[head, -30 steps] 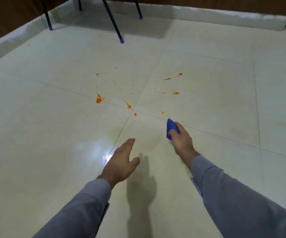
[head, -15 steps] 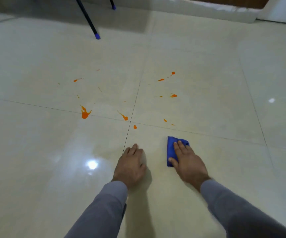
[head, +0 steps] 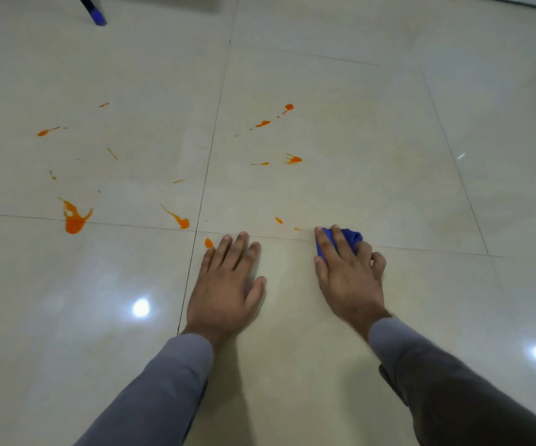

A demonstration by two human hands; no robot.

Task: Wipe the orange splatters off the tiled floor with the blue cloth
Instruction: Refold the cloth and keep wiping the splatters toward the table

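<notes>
1. Left hand flat on the tiled floor, fingers straight, holding nothing.
2. Right hand pressing the blue cloth down, fingers partly curled over it.
3. Soft, light, bunching easily; best held under a spread palm.
4. Beyond, orange splatters, likely slick, unwiped.

The shiny tiled floor is bright — round white lamp spots glare on it. Soft shadows lie under both arms. Edges bend a little.
</notes>
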